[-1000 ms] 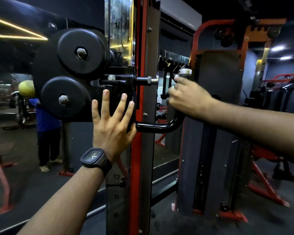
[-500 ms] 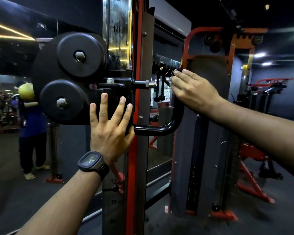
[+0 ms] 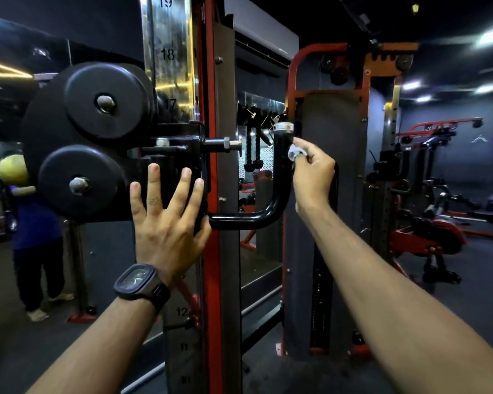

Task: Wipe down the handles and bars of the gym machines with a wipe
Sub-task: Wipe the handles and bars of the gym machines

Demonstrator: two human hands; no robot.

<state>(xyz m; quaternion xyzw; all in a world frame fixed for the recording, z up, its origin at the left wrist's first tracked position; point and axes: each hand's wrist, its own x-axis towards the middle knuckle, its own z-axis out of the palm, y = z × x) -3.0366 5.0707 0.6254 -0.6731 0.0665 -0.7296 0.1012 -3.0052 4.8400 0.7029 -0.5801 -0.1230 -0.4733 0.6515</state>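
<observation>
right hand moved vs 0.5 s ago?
Yes. The right hand has dropped from covering the chrome cap to the right side of the handle upright below it, pinching the wipe against the bar.

— What do we see on the dark floor (image 3: 467, 322)?
— Just right of the numbered upright (image 3: 182, 345) stands the weight tower (image 3: 325, 194); farther right, a red-framed machine (image 3: 427, 237). Left of the upright we see a person's shoes (image 3: 37, 314).
</observation>
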